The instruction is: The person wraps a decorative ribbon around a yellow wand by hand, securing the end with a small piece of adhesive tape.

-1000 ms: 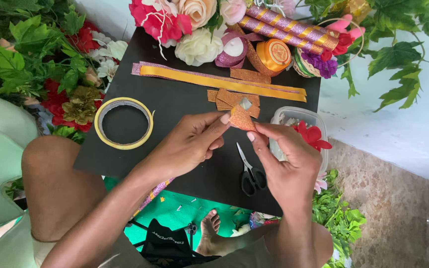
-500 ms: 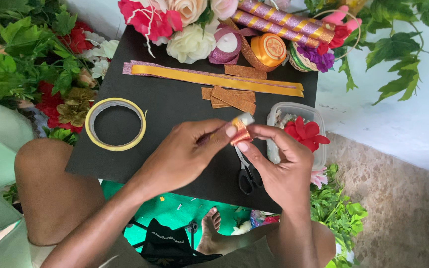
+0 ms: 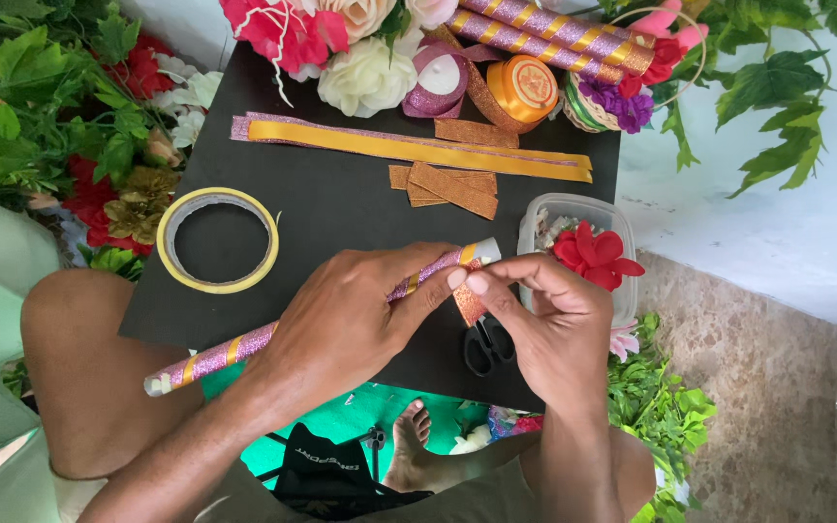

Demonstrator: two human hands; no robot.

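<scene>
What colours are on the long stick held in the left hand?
The long wrapped stick is glittery pink-purple with spiralling gold stripes and a white tip; the head view shows it best.

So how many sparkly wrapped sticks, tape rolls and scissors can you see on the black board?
Wrapped sticks: 3, one in the hands and two at the top
Tape rolls: 3, yellow ring, pink, orange
Scissors: 1
Total: 7
</scene>
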